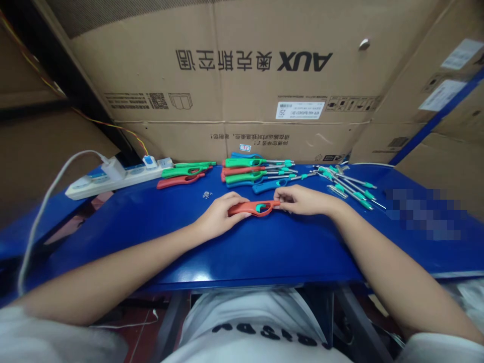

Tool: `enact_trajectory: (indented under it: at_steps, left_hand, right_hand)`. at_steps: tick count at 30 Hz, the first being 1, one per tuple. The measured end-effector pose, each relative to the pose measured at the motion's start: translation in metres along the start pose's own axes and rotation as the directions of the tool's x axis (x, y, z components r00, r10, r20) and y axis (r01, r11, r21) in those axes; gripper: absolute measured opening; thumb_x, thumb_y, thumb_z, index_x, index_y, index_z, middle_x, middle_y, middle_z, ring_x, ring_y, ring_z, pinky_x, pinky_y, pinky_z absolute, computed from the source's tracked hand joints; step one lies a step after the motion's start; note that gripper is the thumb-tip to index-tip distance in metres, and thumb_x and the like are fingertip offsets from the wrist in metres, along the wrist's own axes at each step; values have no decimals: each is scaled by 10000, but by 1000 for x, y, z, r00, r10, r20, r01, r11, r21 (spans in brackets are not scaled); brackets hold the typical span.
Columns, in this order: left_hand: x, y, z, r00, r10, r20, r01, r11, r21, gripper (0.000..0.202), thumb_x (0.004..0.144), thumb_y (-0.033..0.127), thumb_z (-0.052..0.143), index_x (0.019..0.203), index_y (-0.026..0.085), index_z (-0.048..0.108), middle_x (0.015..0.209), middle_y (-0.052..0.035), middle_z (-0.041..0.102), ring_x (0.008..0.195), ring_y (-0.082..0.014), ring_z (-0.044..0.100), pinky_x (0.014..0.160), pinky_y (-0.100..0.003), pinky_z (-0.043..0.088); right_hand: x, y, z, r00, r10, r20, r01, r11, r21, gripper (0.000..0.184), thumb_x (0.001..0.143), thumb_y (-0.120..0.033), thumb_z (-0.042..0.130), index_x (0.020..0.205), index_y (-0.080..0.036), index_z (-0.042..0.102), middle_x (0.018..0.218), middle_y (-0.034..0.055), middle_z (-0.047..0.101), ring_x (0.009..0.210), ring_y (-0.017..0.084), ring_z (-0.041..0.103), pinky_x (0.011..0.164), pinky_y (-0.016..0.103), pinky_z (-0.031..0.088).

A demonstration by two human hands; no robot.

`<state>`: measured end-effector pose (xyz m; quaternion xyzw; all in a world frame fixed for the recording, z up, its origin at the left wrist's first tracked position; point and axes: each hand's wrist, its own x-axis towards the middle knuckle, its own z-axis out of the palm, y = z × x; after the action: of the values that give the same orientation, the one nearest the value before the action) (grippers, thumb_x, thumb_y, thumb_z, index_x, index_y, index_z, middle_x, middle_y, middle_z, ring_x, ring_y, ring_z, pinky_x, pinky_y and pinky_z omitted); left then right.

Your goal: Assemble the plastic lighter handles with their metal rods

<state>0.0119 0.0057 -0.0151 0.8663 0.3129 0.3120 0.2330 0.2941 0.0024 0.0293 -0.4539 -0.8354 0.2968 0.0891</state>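
My left hand [216, 216] is closed around the handle of a red gas lighter [247, 207], held level just above the blue table. The lighter has a green trigger inside its guard, and no metal tube shows at its front end. At that front end my right hand [300, 200] is closed in a pinch; anything small between the fingertips is hidden. Behind my hands lie several lighters with metal tubes, among them a green lighter [244, 177] and a blue lighter [266, 185]. Loose metal tubes with green parts [353, 190] lie in a pile to the right.
A white power strip [132, 175] with plugs and a white cable [47, 201] is at the left. Beside it lie a green lighter body [183, 172] and a red one [177, 181]. Small metal bits [206, 194] rest on the blue table [234, 257]. Cardboard [245, 30] stands behind.
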Motion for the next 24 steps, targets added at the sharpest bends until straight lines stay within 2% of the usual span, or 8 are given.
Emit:
enact_trajectory:
  at_steps: [5,8,14,17,20,24]
  left_hand:
    - [1,-2,3,998,-68,-7,68,995,-66,332,904,447,642,1122,197,648,1122,-83,697,1011,-243,663,934,-389,516]
    - [1,-3,3,996,-89,13,89,995,-54,341,901,458,638,1126,202,634,1129,-82,694,1010,-247,662,929,-396,517]
    - [1,0,2,998,-52,34,55,995,-82,350,911,444,637,1162,199,640,1163,-78,686,1056,-242,651,966,-381,492]
    - [1,0,3,993,-111,24,114,983,-145,334,902,459,643,1111,200,627,1097,-62,695,986,-233,663,908,-366,512]
    - [3,-3,6,983,-185,-10,174,939,-296,336,904,465,631,1110,203,585,1062,-48,688,945,-214,664,877,-353,526]
    - [7,-8,4,961,-239,-142,150,876,-458,343,888,476,625,1072,201,533,1030,-53,665,935,-191,648,891,-349,514]
  right_hand:
    - [4,1,4,984,-119,-132,124,992,32,311,962,-469,486,964,-182,607,827,13,633,712,146,521,652,255,411]
    - [5,-3,7,974,-146,-173,150,988,15,313,973,-452,473,967,-185,637,812,7,643,695,144,524,654,253,406]
    - [7,-4,11,971,-185,-153,184,983,-26,310,990,-385,443,957,-186,678,815,13,681,685,144,551,664,255,406]
    - [9,-3,12,975,-181,-127,177,983,-46,344,999,-411,428,939,-181,676,831,25,684,699,149,562,671,261,409]
    - [10,-4,13,979,-173,-107,164,983,-85,358,1001,-434,426,849,-184,633,764,10,638,666,141,533,643,256,383]
    - [10,-5,14,985,-155,-76,145,982,-121,333,993,-400,441,778,-188,581,721,-6,606,636,127,497,617,250,344]
